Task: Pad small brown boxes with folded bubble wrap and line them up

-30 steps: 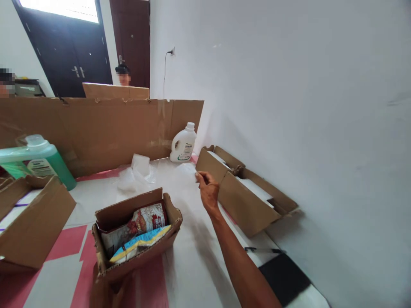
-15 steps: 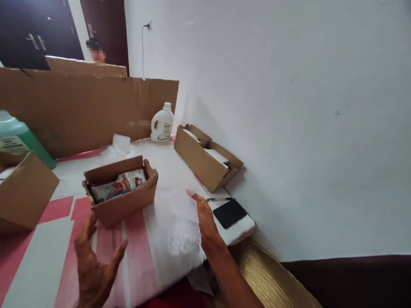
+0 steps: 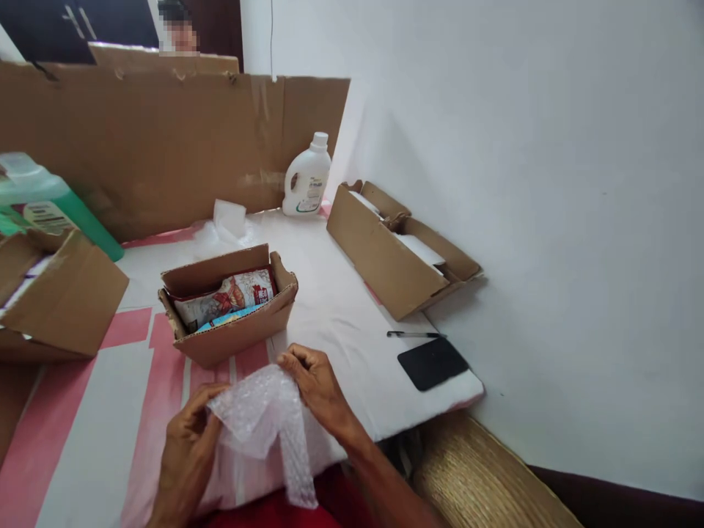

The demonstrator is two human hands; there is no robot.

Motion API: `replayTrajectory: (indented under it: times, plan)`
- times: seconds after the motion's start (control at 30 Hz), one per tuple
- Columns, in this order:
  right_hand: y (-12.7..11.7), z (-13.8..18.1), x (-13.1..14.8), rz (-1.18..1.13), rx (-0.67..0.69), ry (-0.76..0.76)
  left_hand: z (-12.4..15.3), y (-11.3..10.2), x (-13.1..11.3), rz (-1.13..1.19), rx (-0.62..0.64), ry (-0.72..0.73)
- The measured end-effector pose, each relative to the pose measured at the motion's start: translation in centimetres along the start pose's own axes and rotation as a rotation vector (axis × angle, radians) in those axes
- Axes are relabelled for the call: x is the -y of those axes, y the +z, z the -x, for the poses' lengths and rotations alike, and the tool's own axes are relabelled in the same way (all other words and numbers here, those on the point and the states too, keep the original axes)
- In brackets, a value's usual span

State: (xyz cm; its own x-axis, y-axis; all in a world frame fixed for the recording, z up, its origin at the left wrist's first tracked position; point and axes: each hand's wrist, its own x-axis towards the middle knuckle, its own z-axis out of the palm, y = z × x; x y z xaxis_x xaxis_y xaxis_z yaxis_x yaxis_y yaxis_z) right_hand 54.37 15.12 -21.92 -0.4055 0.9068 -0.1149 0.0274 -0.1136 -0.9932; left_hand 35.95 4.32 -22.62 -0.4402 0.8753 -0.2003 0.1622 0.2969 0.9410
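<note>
A piece of clear bubble wrap is stretched between my two hands above the table's front edge, with one strip hanging down. My left hand pinches its left corner between thumb and fingers. At the upper right edge, my right hand has its fingers closed on the wrap. Just beyond them stands an open cardboard box holding a red-and-white snack packet and a blue packet.
A white jug stands by a cardboard panel. More bubble wrap lies behind the box. At right are a divided cardboard box, a pen and a black phone-like slab. At left are a green bottle and another box.
My left hand, open and empty before, has moved right and closed on the bubble wrap. My right hand has drawn the wrap left and nearer. The camera view has tilted down.
</note>
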Motion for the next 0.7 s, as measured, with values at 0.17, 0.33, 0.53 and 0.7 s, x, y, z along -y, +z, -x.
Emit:
replayTrajectory:
  times: [0.17,0.33,0.53,0.7]
  plan:
    - [-1.9,-1.5,0.7,0.072,0.401,0.084,-0.7,-2.3,-0.5,0.149,0.069,-0.278]
    - [-4.4,-0.9,0.9,0.211,0.612,0.065,-1.6,-5.0,-0.1,0.145,0.041,-0.351]
    - [-6.4,-1.2,-1.0,0.139,0.338,0.021,-1.0,-5.6,2.9,0.077,0.104,-0.285]
    - [-4.7,-3.2,-4.1,0.358,0.105,-0.018,-0.7,-5.0,5.9,-0.128,0.014,-0.159]
